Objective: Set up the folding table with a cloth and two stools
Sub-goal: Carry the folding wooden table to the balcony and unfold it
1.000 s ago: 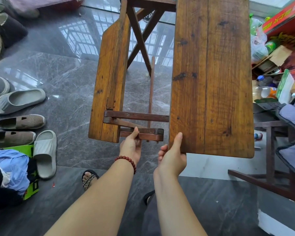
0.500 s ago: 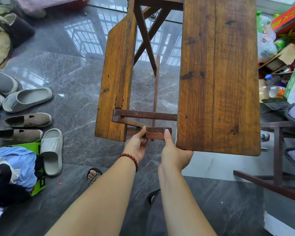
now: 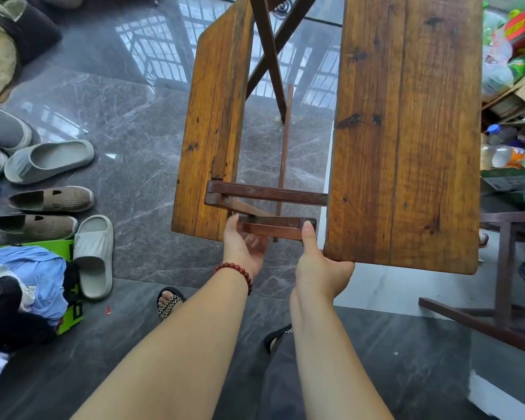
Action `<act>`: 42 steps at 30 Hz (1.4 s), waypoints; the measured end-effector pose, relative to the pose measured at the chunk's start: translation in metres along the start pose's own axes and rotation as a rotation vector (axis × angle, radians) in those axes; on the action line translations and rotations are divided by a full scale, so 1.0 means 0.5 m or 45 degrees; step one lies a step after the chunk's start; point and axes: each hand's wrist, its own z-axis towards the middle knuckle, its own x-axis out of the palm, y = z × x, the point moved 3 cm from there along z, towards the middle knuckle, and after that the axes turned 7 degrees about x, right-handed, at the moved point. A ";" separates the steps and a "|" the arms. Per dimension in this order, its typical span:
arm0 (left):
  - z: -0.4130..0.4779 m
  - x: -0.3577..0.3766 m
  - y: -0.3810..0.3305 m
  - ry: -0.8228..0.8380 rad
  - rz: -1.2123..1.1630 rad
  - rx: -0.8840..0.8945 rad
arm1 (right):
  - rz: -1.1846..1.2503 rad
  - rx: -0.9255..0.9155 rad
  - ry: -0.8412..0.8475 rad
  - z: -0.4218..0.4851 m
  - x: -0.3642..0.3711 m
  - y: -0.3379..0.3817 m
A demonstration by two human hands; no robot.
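Just ahead, the folding brace (image 3: 273, 228) is gripped by the left hand (image 3: 244, 248); its end is thumb-pressed by the right hand (image 3: 319, 268), fingers hidden, grasp undetermined. Both tabletop leaves (image 3: 406, 131) should be spread evenly, without forcing.

Only 1 view is given. The camera is worn on the person's head and is pointed forward and down. The folding table (image 3: 406, 147) is seen from above and from near, with the left hand (image 3: 243, 250) and right hand (image 3: 319, 265) on it. Both arms are shown from the bottom edge. The floor (image 3: 134, 116) is seen all around through the wide lens.
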 end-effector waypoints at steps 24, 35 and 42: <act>0.043 -0.012 -0.046 -0.041 -0.066 -0.031 | 0.033 -0.018 0.031 0.000 0.002 -0.007; 0.013 -0.022 -0.051 0.145 -0.317 -0.012 | 0.037 -0.018 0.033 0.001 0.002 -0.005; -0.006 -0.023 -0.048 0.307 -0.347 0.008 | 0.048 -0.027 0.033 0.001 0.003 -0.004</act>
